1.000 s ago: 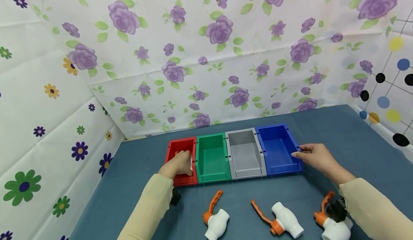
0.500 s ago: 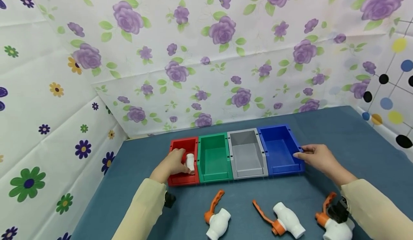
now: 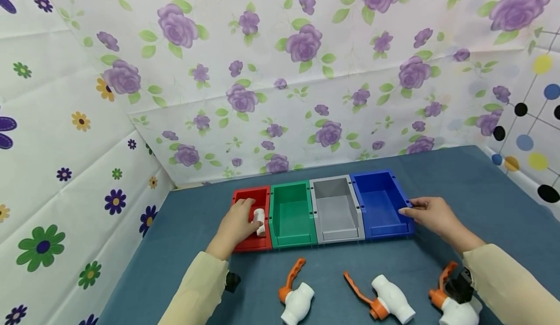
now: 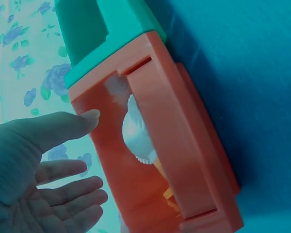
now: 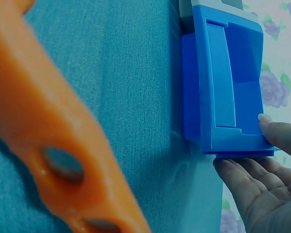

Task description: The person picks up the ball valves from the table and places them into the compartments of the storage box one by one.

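Observation:
A white ball valve (image 3: pixel 259 216) lies in the red bin (image 3: pixel 258 246) at the left end of the row. Over that bin is my left hand (image 3: pixel 232 228), fingers relaxed and holding nothing. The left wrist view shows a gap between this hand's thumb and the valve (image 4: pixel 137 130), whose orange handle is partly hidden by the bin's front lip. My right hand (image 3: pixel 430 215) holds the right side wall of the blue bin (image 3: pixel 379 199), thumb inside and fingers outside, as the right wrist view also shows.
Between the red and blue bins stand a green bin (image 3: pixel 294 213) and a grey bin (image 3: pixel 336 211). Nearer me lie three more ball valves with orange handles: one at left (image 3: pixel 298 303), one in the middle (image 3: pixel 391 297), one under my right wrist (image 3: pixel 457 313). Flowered cloth (image 3: pixel 280 106) hangs behind.
My left hand has let go of the ball valve in the red bin and drawn back to the left, its fingers loosening. My right hand stays on the blue bin.

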`<state>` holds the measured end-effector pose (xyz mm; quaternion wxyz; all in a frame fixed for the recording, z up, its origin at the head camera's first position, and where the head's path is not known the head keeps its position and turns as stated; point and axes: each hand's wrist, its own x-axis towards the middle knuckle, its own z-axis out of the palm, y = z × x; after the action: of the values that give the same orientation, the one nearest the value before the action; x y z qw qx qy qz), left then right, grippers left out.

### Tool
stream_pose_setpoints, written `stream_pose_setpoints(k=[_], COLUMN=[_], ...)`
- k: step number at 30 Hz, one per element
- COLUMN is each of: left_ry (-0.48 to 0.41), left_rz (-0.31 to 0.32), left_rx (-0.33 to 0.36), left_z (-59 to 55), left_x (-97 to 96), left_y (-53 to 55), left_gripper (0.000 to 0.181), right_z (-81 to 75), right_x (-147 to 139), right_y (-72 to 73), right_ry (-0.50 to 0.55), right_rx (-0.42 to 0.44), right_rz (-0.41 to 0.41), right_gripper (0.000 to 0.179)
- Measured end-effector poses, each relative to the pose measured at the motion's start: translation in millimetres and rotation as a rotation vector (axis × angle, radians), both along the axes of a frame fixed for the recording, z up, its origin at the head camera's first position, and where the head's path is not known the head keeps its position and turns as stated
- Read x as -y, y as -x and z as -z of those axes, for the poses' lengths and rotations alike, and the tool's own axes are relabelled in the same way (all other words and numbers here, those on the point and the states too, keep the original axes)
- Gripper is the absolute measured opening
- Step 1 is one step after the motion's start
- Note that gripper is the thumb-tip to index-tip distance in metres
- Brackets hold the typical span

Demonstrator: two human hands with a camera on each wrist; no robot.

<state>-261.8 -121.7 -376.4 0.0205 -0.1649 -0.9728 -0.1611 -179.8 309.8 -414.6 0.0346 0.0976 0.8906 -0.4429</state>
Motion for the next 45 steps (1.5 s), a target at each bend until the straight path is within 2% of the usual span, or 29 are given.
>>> stream_pose_setpoints(k=[9,15,26,31,38,45], left_ry=[-0.008,0.004,0.0,-0.006,0.003,0.011], left_rz=[0.016,0.064,0.148,0.175,0.264,0.27], left_rx=[-0.09,-0.17,-0.304,-0.309,-0.336,-0.33], left_z=[2.2,6.9,12.6,15.1,18.6,19.6], left_x=[-1.3,-0.1,2.8,3.6,4.7,6.2], left_y=[-8.2,-17.6,-28.2,-32.1,-37.0,-40.0], left_gripper=[0.053,0.05,0.048,0.049,0.045,0.046], right_z=[0.4,0.7,0.5,-0.5,-0.8,1.9], right_x=[-0.3,-0.5,0.1,0.7,0.2,0.5], right_y=[-1.1,-0.2,0.0,0.2,0.1,0.1], right_ry=[0.003,0.01,0.005,0.001,0.003,0.008], right_rx=[-0.002,0.008,0.014,0.021,0.025,0.017], right_rz=[-0.002,0.0,0.002,0.006,0.004,0.013], right_gripper=[0.07,0.071,0.075,0.074,0.075,0.08])
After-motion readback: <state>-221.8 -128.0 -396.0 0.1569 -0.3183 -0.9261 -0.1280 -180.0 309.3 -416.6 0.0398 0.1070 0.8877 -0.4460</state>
